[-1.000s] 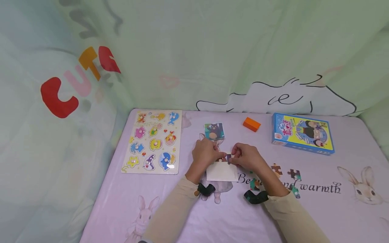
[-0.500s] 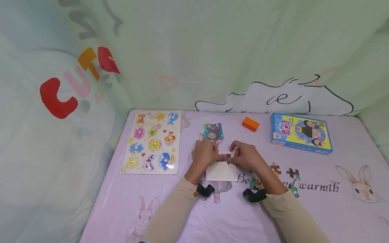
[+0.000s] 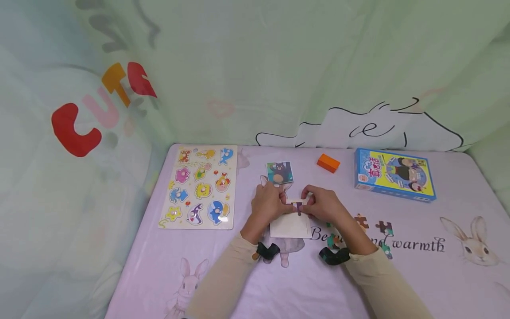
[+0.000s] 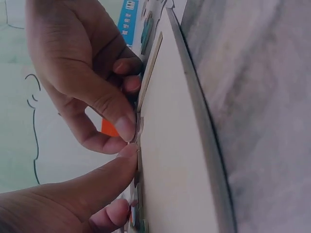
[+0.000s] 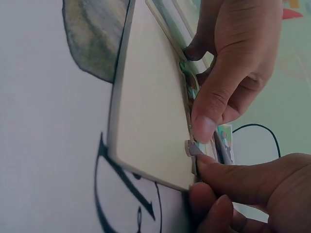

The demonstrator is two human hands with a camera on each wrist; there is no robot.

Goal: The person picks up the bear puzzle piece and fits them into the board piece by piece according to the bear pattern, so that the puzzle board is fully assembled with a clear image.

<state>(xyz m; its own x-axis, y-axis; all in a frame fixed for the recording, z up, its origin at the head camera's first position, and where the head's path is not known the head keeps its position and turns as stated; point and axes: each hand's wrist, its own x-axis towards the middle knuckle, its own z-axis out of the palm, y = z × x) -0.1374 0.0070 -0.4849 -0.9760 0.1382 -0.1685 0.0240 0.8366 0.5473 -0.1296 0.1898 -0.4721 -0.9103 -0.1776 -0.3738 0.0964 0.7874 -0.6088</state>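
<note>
A small cream jigsaw tray [image 3: 290, 227] lies flat in the middle of the table, a row of pieces along its far side. My left hand [image 3: 268, 204] grips the tray's far left part, thumb down on the row and fingers curled at the far edge. My right hand [image 3: 323, 204] pinches a dark purple jigsaw piece [image 3: 299, 206] at the row's right end. In the right wrist view, that jigsaw piece [image 5: 192, 147] sits slightly raised between both thumbs. The thumbs almost meet; fingers hide most of the row.
Loose jigsaw pieces [image 3: 384, 227] lie right of the tray, partly behind the right forearm. Beyond it are a bear picture card [image 3: 280, 172] and an orange block [image 3: 328, 163]. A sea-animal knob puzzle [image 3: 199, 186] lies left, a blue box [image 3: 394, 175] back right.
The purple piece has settled lower and closer to the row at the tray's far side. My right hand has edged slightly left; the left hand stays almost still.
</note>
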